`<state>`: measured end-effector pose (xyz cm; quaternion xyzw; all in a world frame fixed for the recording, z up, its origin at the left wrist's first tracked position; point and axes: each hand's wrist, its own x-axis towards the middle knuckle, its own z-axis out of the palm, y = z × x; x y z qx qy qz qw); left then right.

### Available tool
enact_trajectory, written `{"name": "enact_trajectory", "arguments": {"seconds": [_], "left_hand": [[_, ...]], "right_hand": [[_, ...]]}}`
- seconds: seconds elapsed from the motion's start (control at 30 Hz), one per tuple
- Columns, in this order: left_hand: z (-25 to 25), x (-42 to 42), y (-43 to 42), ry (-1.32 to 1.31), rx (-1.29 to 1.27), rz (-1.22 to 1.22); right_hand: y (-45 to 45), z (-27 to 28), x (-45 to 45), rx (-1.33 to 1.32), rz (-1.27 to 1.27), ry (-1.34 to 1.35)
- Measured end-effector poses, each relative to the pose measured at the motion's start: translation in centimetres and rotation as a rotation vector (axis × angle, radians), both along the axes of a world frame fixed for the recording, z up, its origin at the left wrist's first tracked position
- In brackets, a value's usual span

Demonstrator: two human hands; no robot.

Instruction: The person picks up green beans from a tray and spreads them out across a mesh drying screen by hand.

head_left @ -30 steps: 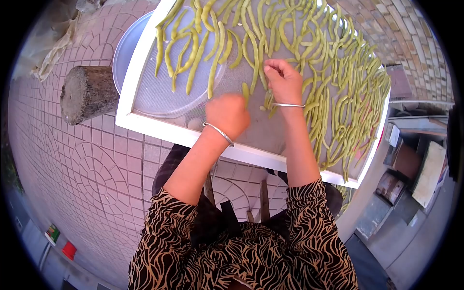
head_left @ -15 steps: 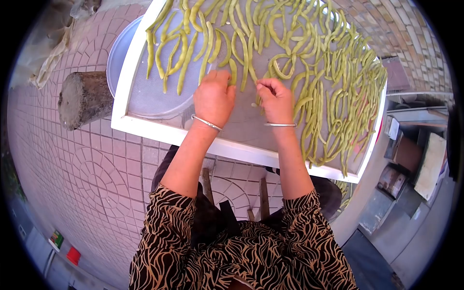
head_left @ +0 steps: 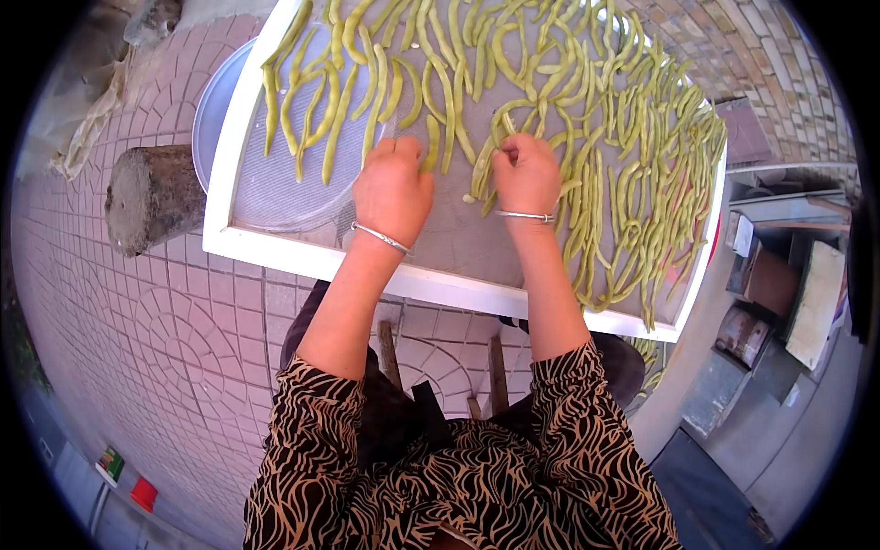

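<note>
Many pale green beans [head_left: 632, 174] lie spread over a mesh screen [head_left: 458, 229] in a white frame [head_left: 440, 283]. My left hand [head_left: 394, 188] is closed over the mesh, knuckles up and fingertips turned down out of sight. Beside its fingers lies a short green bean [head_left: 430, 142]; whether the hand grips anything is hidden. My right hand [head_left: 527, 181] is closed, with thumb and forefinger pinched at a curved green bean [head_left: 500, 119]. More beans [head_left: 482, 172] lie just left of this hand. A silver bangle circles each wrist.
Under the frame's left side sits a round pale tray [head_left: 213, 119], beside a log [head_left: 151, 197]. Paving tiles cover the ground. At right stand boxes and a rusty can [head_left: 741, 335] near a brick surface [head_left: 761, 55]. A red container [head_left: 143, 493] is at lower left.
The view has shifted slightly, moving the frame left. My right hand has moved a little forward and right over the mesh, from one bean's lower end to a curved bean. My left hand stays closed.
</note>
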<state>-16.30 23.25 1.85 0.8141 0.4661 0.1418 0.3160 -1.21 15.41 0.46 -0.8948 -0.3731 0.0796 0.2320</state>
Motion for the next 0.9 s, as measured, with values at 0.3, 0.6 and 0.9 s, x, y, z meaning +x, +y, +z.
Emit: {"name": "enact_trajectory", "arguments": {"seconds": [0.3, 0.6, 0.9], "left_hand": [[0.5, 0.1, 0.1, -0.006, -0.002, 0.009], [0.5, 0.1, -0.1, -0.007, 0.017, 0.001], [0.6, 0.3, -0.3, 0.02, 0.018, -0.009]], "right_hand": [[3.5, 0.3, -0.4, -0.006, 0.088, -0.082], [2.5, 0.8, -0.2, 0.116, 0.164, -0.239], [2.8, 0.7, -2.1, -0.106, 0.149, -0.08]]}}
